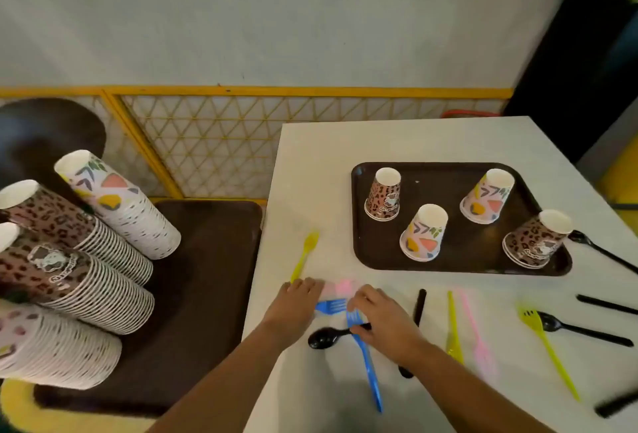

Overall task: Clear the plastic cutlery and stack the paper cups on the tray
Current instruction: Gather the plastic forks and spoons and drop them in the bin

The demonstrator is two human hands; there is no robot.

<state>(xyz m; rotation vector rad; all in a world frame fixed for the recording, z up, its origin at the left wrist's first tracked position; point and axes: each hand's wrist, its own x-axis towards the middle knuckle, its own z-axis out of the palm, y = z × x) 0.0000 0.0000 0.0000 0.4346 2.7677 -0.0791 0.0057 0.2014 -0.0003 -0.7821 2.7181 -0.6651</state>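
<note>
A white worktop [345, 163] carries a brown tray [448, 260] with five upturned paper cups [424, 233]. Near its front edge, the left hand [293, 308] pinches a blue fork [331, 305]; the right hand [383, 322] pinches a black spoon [322, 337].

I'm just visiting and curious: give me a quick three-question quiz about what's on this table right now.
1. How many paper cups stand upside down on the brown tray?
2. True or false: the yellow fork by the left hand lies on the tray.
3. Which utensil does the right hand touch? A) black spoon B) pink knife C) yellow knife

Key: 1. Five. 2. False; it lies on the white table, left of the tray. 3. A.
</note>
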